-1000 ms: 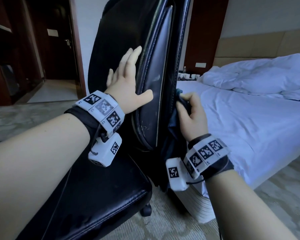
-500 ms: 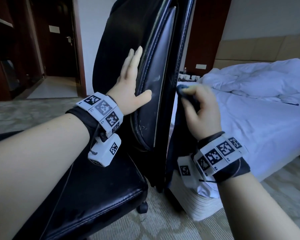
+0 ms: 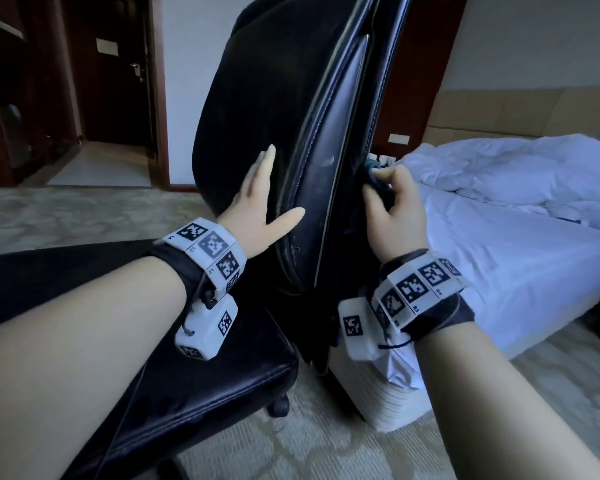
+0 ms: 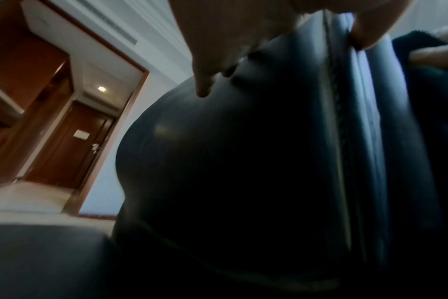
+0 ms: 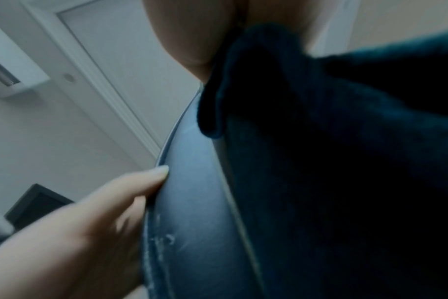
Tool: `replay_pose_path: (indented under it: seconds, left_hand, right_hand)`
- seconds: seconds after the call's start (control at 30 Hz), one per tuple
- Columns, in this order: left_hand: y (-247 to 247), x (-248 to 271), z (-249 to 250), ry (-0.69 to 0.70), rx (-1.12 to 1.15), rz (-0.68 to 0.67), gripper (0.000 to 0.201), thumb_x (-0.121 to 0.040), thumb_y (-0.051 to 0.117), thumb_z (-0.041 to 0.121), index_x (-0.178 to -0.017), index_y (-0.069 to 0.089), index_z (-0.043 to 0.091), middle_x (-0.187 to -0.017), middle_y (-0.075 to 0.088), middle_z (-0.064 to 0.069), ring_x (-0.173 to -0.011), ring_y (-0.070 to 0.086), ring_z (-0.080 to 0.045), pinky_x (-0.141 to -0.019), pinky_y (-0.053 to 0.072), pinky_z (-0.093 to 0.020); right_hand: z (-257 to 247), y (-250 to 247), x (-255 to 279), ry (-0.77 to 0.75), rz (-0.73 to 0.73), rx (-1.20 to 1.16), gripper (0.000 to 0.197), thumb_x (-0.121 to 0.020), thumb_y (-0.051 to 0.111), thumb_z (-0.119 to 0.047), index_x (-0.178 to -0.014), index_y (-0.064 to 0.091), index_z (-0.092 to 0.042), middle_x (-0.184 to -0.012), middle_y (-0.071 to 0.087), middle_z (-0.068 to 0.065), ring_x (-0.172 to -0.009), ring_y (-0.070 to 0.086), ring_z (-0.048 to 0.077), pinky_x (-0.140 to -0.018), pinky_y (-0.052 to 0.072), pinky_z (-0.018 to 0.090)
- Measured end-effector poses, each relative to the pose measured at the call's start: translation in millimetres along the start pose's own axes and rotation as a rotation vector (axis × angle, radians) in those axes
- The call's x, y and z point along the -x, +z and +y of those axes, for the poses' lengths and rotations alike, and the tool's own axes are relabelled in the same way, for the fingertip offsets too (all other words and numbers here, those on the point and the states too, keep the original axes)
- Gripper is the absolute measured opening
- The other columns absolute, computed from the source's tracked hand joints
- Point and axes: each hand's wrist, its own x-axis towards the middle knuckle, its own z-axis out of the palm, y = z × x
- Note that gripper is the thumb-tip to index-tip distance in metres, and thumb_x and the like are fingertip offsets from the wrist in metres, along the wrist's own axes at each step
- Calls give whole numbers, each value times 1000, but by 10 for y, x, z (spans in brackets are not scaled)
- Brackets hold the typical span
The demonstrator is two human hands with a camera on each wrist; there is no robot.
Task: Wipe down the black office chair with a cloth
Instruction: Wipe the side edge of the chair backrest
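Note:
The black office chair (image 3: 278, 109) stands side-on in front of me, backrest upright, seat (image 3: 174, 386) at lower left. My left hand (image 3: 260, 209) lies flat on the front of the backrest, fingers straight, thumb spread onto its side edge. In the left wrist view the same fingers (image 4: 205, 81) press the dark leather (image 4: 243, 161). Behind the backrest, my right hand (image 3: 392, 206) grips a bunched dark blue cloth (image 3: 374, 171) against the chair's rear face. The right wrist view shows the cloth (image 5: 320, 141) on the shiny edge (image 5: 192, 202), with my left thumb (image 5: 146, 182) beside it.
A bed (image 3: 520, 244) with white sheets and a rumpled duvet stands close behind the chair on the right. A dark wooden door (image 3: 115, 74) and hallway lie at the back left. Patterned carpet (image 3: 291, 441) covers the floor; a chair caster (image 3: 279, 405) shows under the seat.
My right hand has slid the cloth upward along the back of the backrest. My left hand has stayed flat on the front.

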Motion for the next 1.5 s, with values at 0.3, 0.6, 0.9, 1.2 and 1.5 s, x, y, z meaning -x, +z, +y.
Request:
replay_pose_path:
  seconds: [0.3, 0.6, 0.9, 1.2, 1.5]
  left_hand:
    - [14, 296, -178, -163, -78, -116, 95, -86, 55, 46, -143, -20, 34, -156, -14, 2, -144, -10, -15, -117, 6, -49]
    - [-639, -689, 729, 82, -275, -19, 75, -91, 49, 43, -148, 4, 28, -156, 2, 3, -142, 10, -22, -115, 9, -39]
    - [-981, -1568, 1153, 163, -320, -56, 66, -93, 46, 41, -148, 13, 24, -155, 12, 1, -141, 18, -23, -113, 17, -37]
    - [-1318, -2098, 1238, 367, -563, -127, 63, -97, 39, 38, -149, 6, 26, -157, 3, -3, -145, 4, -22, -116, 8, -40]
    - [-1302, -2744, 1497, 507, -515, -146, 62, -97, 31, 47, -149, 3, 28, -158, 1, -4, -145, 3, -25, -116, 7, -46]
  right_hand:
    - [-92, 72, 25, -9, 112, 111, 17, -83, 52, -4, -96, 60, 2, -97, 55, 15, -93, 52, 13, -90, 37, 8]
    - [-541, -311, -836, -123, 120, 240, 19, -89, 51, -4, -107, 58, -2, -104, 60, 8, -98, 52, 16, -80, 32, 9]
    - [-773, -414, -1562, -63, -28, 321, 16, -89, 53, -6, -105, 57, -7, -108, 58, 8, -93, 48, 12, -72, 29, 6]
    - [-982, -242, -1524, -224, 157, 395, 22, -85, 58, -1, -106, 61, 2, -108, 43, 13, -92, 38, 4, -83, 23, -9]
    - [-987, -172, -1514, -261, 99, 721, 33, -87, 48, -18, -115, 62, -7, -112, 51, 19, -99, 50, 26, -91, 29, 17]
